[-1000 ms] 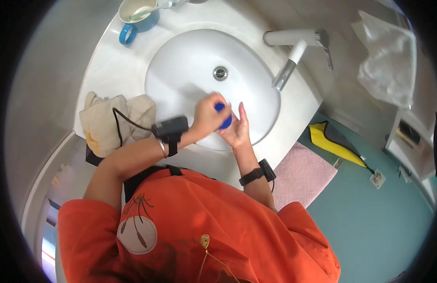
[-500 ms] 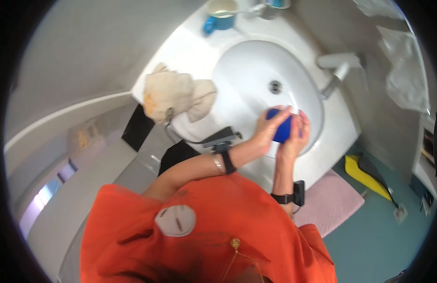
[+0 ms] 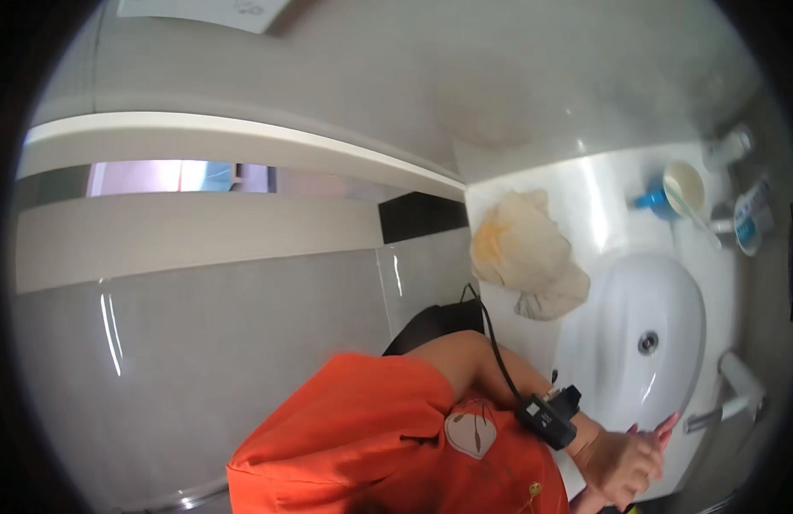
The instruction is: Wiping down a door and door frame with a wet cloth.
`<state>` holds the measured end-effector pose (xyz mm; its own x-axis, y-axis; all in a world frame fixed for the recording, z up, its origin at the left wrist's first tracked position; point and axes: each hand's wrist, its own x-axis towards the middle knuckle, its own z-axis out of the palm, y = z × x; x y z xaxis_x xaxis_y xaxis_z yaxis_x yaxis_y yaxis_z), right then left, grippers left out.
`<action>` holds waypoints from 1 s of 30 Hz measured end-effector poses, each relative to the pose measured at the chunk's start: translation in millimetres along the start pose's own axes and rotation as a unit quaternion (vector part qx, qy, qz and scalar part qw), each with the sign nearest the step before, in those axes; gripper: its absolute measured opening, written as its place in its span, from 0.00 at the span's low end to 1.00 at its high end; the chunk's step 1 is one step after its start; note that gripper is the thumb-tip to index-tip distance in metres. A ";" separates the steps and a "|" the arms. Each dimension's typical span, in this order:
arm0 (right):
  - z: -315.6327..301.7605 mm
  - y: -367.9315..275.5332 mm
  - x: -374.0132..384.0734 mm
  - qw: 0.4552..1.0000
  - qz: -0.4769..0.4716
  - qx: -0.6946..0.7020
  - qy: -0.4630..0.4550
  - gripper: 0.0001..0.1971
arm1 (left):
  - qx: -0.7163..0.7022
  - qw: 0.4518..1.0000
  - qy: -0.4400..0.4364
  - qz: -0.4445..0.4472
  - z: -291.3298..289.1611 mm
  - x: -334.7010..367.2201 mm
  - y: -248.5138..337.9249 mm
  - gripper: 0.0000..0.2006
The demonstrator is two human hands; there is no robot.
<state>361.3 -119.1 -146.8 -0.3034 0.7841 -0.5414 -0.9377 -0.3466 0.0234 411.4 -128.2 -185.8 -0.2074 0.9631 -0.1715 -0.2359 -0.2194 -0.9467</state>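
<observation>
The person's two hands are together at the near edge of the basin (image 3: 619, 287). The left hand (image 3: 623, 467) is on top, its fingers loosely bent, neither stretched flat nor closed into a fist, and it laps over the right hand (image 3: 668, 424). Of the right hand little shows except some fingers, which reach out straight past the left knuckles; how far the rest of it is open cannot be told. Whether anything is pressed between the two palms cannot be told either, since the left hand covers that spot.

The basin, the thing nearest the hands, opens directly beyond them, with its drain (image 3: 649, 343) straight ahead of the fingers. The faucet (image 3: 743, 385) stands just beyond the hands and to their right, its spout angled back toward the fingertips. A crumpled beige cloth (image 3: 533, 253) lies on the counter (image 3: 598, 206) beyond the hands and to their left. Farther off, past the basin, stands a cream and blue mug (image 3: 683, 190) with a slim handled item slanting from it.

Behind the left hand, its wrist carries a black device (image 3: 546, 420), from which a dark cable (image 3: 497, 347) runs up toward the cloth.
</observation>
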 end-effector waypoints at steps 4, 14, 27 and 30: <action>-19.7 1.0 21.7 0.911 0.111 -0.386 0.092 0.22 | -0.121 0.980 0.035 0.155 -5.7 6.2 32.2 0.26; -9.8 -3.4 66.4 0.797 0.315 -0.514 0.041 0.22 | -0.603 0.683 0.263 0.318 84.7 23.2 84.0 0.19; 5.5 -10.1 70.1 0.676 0.422 -0.605 -0.014 0.22 | -0.668 0.428 0.534 0.292 129.2 23.2 56.9 0.12; 5.7 -21.5 60.1 0.687 0.415 -0.596 0.009 0.23 | -0.658 0.332 0.626 0.254 149.6 25.2 44.3 0.11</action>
<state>362.2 -61.6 -175.1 -0.6380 0.0595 -0.7677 0.3652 -0.8544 -0.3697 253.7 -136.9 -191.3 0.8491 0.3440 0.4009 0.3175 -0.9389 0.1333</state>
